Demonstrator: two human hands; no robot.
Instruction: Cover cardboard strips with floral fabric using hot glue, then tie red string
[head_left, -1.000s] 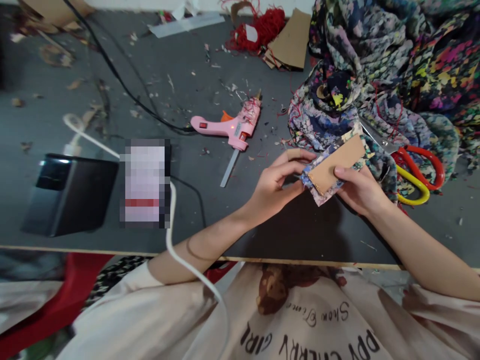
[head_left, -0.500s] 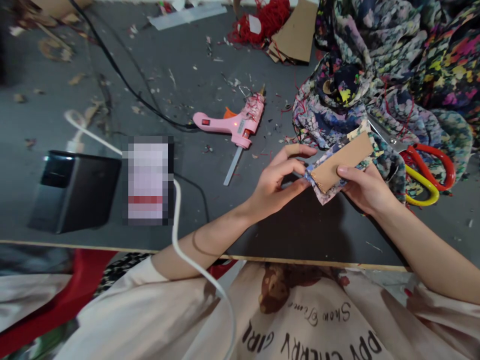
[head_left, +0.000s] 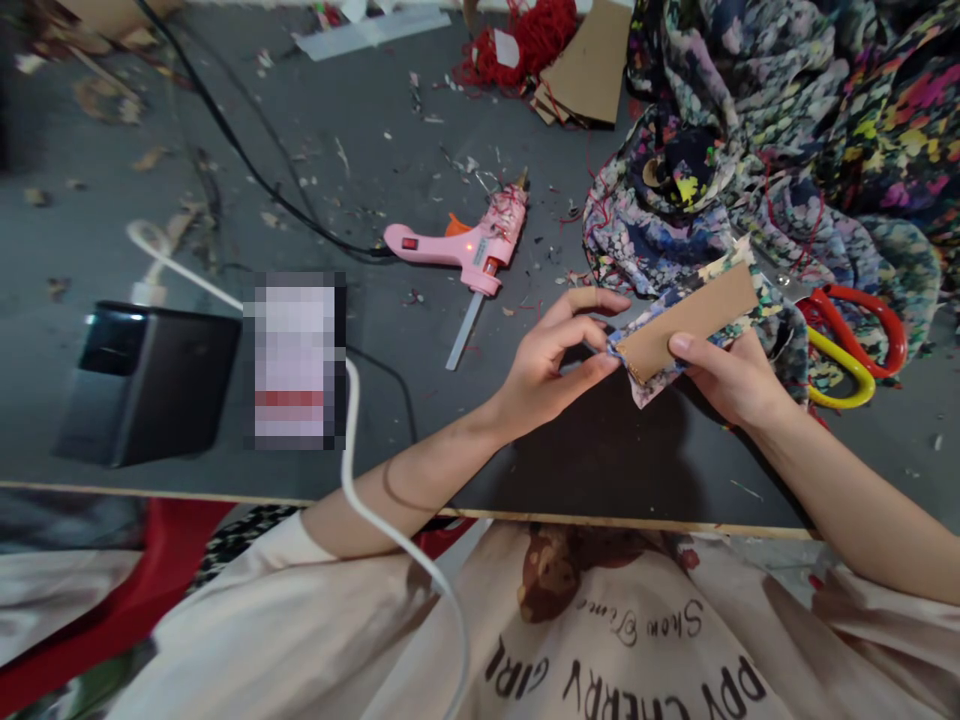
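A tan cardboard strip (head_left: 701, 315) lies on a piece of floral fabric (head_left: 646, 390) whose edges show around it. My right hand (head_left: 739, 375) grips both, thumb pressed on the cardboard and the other fingers hidden underneath. At the strip's left end, my left hand (head_left: 551, 360) pinches the fabric's corner between thumb and fingertips, with the index finger stretched above. Just beyond my right hand are scissors (head_left: 862, 375) with red and yellow handles, their blades partly covered by floral cloth. A pink glue gun (head_left: 457, 245) with a glue stick in it rests beyond my left hand.
A large heap of floral cloth (head_left: 720, 150) fills the back right. Red yarn (head_left: 525, 45) and cardboard pieces (head_left: 589, 70) lie at the back. On the left stand a dark glossy box-shaped device (head_left: 161, 385) and a blurred-out phone (head_left: 296, 360); a white cable (head_left: 375, 510) crosses my left forearm.
The cardboard strip has shifted slightly on the fabric towards the upper right, with my right thumb still on it. My left hand keeps its pinch at the corner.
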